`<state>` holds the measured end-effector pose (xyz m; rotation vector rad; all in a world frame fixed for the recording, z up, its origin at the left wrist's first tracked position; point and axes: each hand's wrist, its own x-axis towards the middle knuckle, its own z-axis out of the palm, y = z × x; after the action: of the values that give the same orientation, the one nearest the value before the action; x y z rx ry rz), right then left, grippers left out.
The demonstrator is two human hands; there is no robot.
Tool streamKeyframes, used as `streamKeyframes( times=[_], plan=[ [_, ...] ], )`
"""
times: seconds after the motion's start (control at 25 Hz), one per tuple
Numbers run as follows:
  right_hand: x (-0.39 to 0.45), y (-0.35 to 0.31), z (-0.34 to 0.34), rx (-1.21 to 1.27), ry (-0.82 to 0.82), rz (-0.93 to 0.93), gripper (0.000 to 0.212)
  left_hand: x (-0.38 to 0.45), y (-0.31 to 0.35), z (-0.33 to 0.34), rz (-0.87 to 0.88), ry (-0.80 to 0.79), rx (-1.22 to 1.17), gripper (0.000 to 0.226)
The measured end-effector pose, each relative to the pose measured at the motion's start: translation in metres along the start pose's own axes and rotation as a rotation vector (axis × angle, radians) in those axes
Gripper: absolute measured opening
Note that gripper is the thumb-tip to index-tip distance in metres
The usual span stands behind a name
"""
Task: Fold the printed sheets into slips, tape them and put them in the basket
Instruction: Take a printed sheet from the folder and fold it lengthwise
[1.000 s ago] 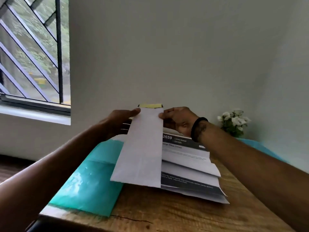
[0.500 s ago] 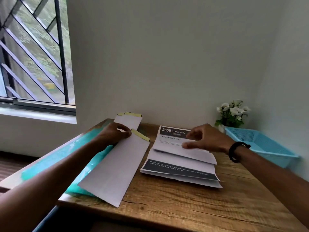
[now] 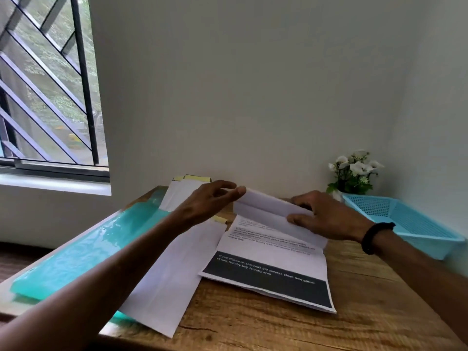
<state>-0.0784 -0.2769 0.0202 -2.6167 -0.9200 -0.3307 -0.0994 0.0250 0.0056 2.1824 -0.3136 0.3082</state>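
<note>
Since the earlier frame the left hand [image 3: 210, 201] has left the taped slip [image 3: 174, 269], which now lies flat at lower centre, and come across to the printed sheet [image 3: 273, 252]; the sheet's far edge is now lifted and turned toward the viewer. Left hand pinches that raised flap at its left corner; right hand [image 3: 326, 215] grips the right end, fingers curled over the fold. Sheet sits centre frame on the worktop [image 3: 266, 328], apparently atop further sheets. Judgement: paper is light, limp and creases readily; take it at the edges near the corners and draw the flap over evenly, else the fold skews. More slips [image 3: 182, 191] with yellow tape ends lie at the far edge, above centre-left. Worktop is grained wood, with a glossy teal mat [image 3: 83, 252] at left. Blue basket [image 3: 417, 224] at right, well apart from the sheet; white flowers [image 3: 354, 171] behind it. Barred window [image 3: 45, 79] upper left.
</note>
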Motion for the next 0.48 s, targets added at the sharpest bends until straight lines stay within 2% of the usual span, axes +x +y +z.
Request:
streamKeyframes(
  times=[0.08,0.12,0.24,0.28,0.4,0.48],
  plan=[
    [0.004,-0.003,-0.015,0.199,0.048,0.038,0.008,0.001,0.009,0.005,-0.017,-0.016,-0.279,0.065],
    [0.006,-0.003,-0.022,0.295,0.021,0.068,0.017,0.001,0.013,0.005,-0.032,-0.021,-0.398,0.055],
    [0.004,-0.004,-0.028,0.524,-0.066,0.157,0.036,0.003,0.014,0.006,-0.102,0.048,-0.565,0.038],
    [0.003,-0.001,-0.023,0.662,-0.066,0.195,0.04,0.003,0.013,0.006,-0.128,0.098,-0.597,0.037],
    [-0.003,-0.003,-0.001,1.365,0.008,0.337,0.046,0.001,0.004,0.004,-0.201,0.242,-0.715,0.038],
    [-0.006,-0.004,0.015,1.567,0.04,0.372,0.044,-0.003,0.0,0.003,-0.219,0.276,-0.727,0.038]
  ],
)
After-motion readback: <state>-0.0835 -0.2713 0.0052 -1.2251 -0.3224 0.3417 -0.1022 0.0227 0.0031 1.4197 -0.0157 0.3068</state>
